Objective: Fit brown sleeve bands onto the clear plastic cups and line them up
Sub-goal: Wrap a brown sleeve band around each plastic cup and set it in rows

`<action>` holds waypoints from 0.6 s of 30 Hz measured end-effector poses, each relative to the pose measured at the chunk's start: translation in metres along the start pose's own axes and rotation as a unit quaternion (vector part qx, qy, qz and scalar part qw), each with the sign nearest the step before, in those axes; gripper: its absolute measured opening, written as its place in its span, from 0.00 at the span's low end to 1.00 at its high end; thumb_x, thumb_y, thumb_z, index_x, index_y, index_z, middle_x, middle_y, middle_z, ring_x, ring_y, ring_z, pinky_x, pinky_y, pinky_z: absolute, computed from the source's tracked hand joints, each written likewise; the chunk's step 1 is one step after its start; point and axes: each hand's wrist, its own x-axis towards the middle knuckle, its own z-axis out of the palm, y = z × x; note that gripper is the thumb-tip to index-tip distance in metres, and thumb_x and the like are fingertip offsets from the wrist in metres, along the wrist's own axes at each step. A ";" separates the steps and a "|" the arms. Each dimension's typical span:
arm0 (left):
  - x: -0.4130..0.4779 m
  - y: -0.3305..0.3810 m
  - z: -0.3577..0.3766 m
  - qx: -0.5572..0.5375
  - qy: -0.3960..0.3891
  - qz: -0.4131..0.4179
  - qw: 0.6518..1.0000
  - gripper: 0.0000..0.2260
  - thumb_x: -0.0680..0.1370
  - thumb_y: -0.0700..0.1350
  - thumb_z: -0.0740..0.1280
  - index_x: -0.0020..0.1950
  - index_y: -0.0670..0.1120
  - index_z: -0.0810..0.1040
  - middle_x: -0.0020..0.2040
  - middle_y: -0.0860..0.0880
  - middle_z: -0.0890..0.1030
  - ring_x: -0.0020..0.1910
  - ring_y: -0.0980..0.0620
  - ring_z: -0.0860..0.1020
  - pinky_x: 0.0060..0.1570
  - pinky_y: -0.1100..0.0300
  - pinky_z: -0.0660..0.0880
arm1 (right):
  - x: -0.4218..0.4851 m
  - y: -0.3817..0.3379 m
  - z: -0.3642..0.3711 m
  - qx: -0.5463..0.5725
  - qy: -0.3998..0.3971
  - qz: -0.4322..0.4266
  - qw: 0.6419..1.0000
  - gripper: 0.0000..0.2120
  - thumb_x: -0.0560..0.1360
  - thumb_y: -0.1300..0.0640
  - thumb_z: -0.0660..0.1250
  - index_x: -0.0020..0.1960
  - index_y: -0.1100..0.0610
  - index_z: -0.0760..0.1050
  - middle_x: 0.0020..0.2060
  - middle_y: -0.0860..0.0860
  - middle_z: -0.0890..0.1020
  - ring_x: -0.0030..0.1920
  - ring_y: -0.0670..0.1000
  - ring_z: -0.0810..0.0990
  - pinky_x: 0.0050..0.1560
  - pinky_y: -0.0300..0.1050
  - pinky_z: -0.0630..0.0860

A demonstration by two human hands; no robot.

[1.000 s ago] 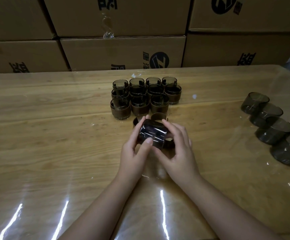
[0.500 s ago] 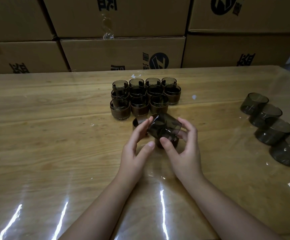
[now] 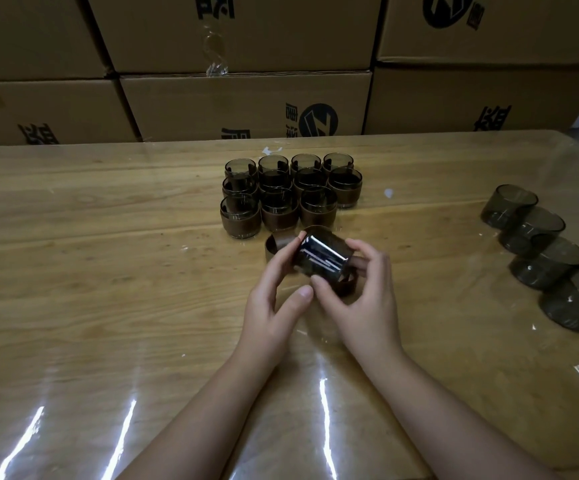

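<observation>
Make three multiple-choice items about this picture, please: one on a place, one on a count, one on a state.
1. Where does the row of bare cups lie?
A. at the right of the table
B. under the table
C. at the table's left edge

2. How many bare cups are in that row?
A. two
B. four
C. seven

3. How is the held cup placed?
A. upright on the table
B. lifted and tilted
C. stacked inside another cup

Key:
1 A, the row runs along the table's right side.
2 B, four cups show there, each partly in front of the next.
3 B, the left hand and the right hand hold it tilted, off the table.
</observation>
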 end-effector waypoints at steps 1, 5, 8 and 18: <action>0.000 0.000 0.000 0.001 0.001 0.000 1.000 0.30 0.76 0.63 0.65 0.73 0.49 0.69 0.71 0.50 0.73 0.71 0.47 0.69 0.70 0.41 0.65 | 0.002 0.002 -0.001 0.021 0.017 0.019 0.999 0.26 0.67 0.48 0.73 0.60 0.39 0.65 0.58 0.45 0.73 0.55 0.36 0.74 0.55 0.32 0.71; 0.001 -0.001 0.000 0.005 -0.004 -0.006 1.000 0.27 0.76 0.62 0.65 0.71 0.50 0.70 0.70 0.50 0.74 0.71 0.49 0.70 0.69 0.46 0.66 | 0.003 0.007 -0.002 0.082 0.033 0.056 0.994 0.26 0.67 0.47 0.73 0.61 0.38 0.64 0.59 0.49 0.77 0.56 0.40 0.77 0.52 0.27 0.70; 0.002 -0.004 0.000 -0.012 0.010 -0.023 1.000 0.25 0.74 0.57 0.65 0.69 0.50 0.72 0.67 0.53 0.77 0.68 0.52 0.73 0.67 0.50 0.68 | -0.001 0.004 0.000 0.072 0.008 0.029 0.997 0.26 0.67 0.43 0.71 0.62 0.37 0.65 0.60 0.47 0.76 0.57 0.39 0.76 0.53 0.27 0.70; 0.002 0.002 0.003 -0.061 0.061 -0.055 0.995 0.21 0.71 0.56 0.66 0.62 0.54 0.73 0.54 0.58 0.81 0.55 0.61 0.79 0.53 0.66 0.74 | -0.005 -0.007 -0.003 0.025 -0.073 -0.059 0.995 0.26 0.69 0.46 0.68 0.66 0.46 0.70 0.62 0.38 0.72 0.61 0.46 0.76 0.60 0.51 0.75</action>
